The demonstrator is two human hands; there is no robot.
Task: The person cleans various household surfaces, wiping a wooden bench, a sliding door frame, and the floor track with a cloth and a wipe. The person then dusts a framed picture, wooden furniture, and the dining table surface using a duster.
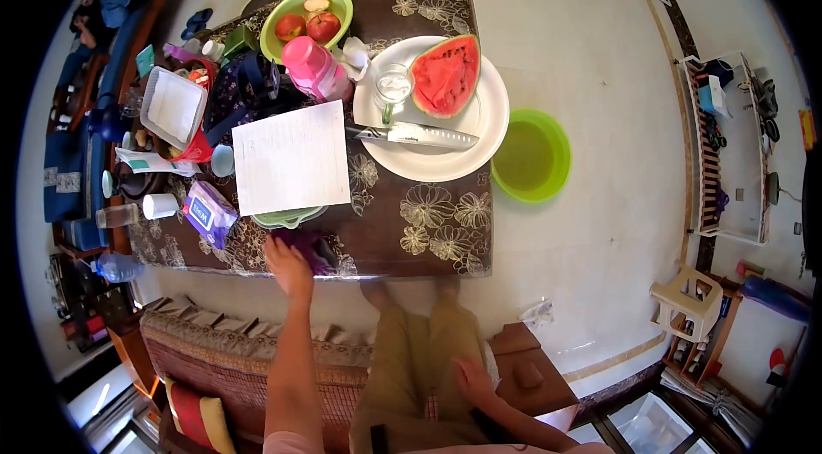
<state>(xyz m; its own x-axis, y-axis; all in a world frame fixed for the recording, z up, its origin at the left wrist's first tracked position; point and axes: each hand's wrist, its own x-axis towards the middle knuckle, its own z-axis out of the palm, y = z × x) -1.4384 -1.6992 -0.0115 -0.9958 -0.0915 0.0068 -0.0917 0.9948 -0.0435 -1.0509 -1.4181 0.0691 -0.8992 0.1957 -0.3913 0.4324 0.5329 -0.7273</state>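
At the table's near edge, my left hand (289, 268) has its fingers stretched forward, beside a dark purple cloth (310, 250). Whether the fingertips touch the cloth, I cannot tell. Just beyond lies a green dish (289, 218), mostly hidden under a white sheet of paper (291, 158). To the left is a purple pack of wipes (209, 214). My right hand (473, 383) rests on my trouser leg with its fingers extended, holding nothing.
A white plate (411, 164) bears a watermelon piece (447, 77), a glass mug (394, 86) and a knife (428, 136). Behind stand a pink bottle (313, 68) and a green fruit bowl (342, 4). A green basin (561, 154) is on the floor, right of the table.
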